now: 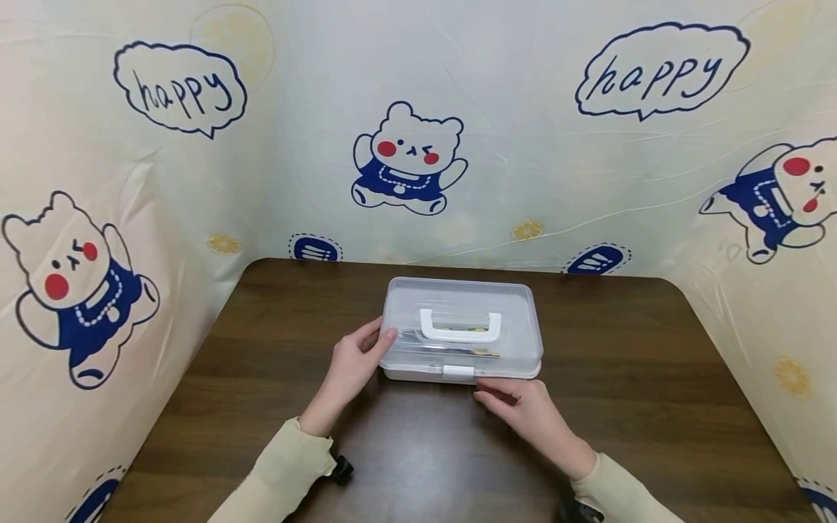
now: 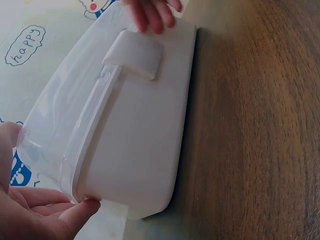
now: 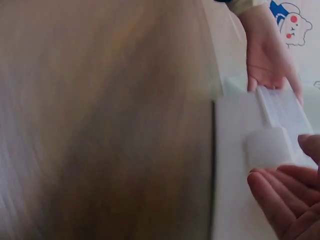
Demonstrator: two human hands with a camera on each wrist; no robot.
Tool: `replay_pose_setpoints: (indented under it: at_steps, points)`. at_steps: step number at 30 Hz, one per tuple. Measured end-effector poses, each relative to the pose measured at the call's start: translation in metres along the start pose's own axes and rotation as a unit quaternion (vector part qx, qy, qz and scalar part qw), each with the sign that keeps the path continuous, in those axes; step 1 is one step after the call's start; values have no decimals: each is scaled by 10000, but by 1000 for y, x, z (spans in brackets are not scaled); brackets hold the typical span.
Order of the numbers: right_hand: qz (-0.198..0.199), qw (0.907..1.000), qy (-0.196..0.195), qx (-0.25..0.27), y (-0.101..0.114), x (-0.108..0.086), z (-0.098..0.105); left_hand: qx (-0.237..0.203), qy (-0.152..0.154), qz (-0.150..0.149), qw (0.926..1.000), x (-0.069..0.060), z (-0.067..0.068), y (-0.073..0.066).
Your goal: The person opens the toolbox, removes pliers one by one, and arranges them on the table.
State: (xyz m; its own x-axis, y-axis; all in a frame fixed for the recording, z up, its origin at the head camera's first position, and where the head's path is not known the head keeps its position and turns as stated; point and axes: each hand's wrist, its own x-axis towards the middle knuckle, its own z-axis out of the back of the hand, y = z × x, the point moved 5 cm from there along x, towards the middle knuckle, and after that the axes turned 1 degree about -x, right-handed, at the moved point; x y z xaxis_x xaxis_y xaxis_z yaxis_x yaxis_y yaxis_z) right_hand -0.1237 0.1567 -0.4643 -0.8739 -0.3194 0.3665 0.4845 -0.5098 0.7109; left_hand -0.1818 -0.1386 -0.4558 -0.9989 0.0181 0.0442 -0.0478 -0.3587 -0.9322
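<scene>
A plastic storage box (image 1: 405,298) with a clear lid lies on the table in the head view. A white handle (image 1: 461,335) lies folded on its lid, and a white latch (image 1: 458,373) sits on its front. Through the lid show thin, long items (image 1: 451,351), some with yellow ends; their kind is unclear. My left hand (image 1: 352,365) grips the box's left end, thumb on the lid and fingers at the rim below. Beside the latch, my right hand (image 1: 531,412) has its extended fingertips at the front edge. In the right wrist view those fingers (image 3: 280,192) are loosely bent.
The brown wooden table (image 1: 654,392) extends around the box. A pale curtain (image 1: 510,65) printed with bears and "happy" bubbles rises behind the table and along both sides. Dark straps (image 1: 341,469) show at the wrists.
</scene>
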Motion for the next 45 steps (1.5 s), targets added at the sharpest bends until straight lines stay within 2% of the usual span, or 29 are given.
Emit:
replay_pose_setpoints:
  at_steps: [3, 6, 8, 12, 15, 20, 23, 26, 28, 36, 45]
  points:
    - [-729, 9958, 199, 519, -8, -2, -10, -24, -8, 7, 10000, 0, -1, 0]
    - [-1413, 9811, 401, 1256, -13, -4, -19, -33, -11, 37, 10000, 0, -1, 1]
    - [-1879, 9635, 513, 1839, -16, -4, -24, -50, -7, 57, 10000, 0, -1, 1]
    - [-2552, 9244, 629, 2764, -19, -2, -33, -57, -9, 65, 10000, 0, 0, 1]
    - [-2872, 8979, 694, 3262, -20, 0, -39, -79, -17, 73, 9999, 1, 1, 1]
    - [-3431, 8468, 661, 4010, -23, -1, -45, -123, 37, 77, 9999, 2, 0, 0]
    - [-3644, 8256, 564, 4271, -24, -1, -47, -99, 78, 64, 9999, 2, 0, 1]
    - [-3766, 8162, 451, 4357, -26, 0, -49, -61, 86, 111, 9999, 3, 1, 1]
    - [-3849, 8133, 392, 4345, -27, 1, -50, -31, 105, 131, 9999, 4, 2, 0]
    - [-3962, 8158, 322, 4201, -28, 4, -49, -13, 265, 300, 9992, 5, 2, -2]
    - [-3955, 8187, 449, 4139, -25, 5, -47, 50, 246, 319, 9992, 3, 2, -2]
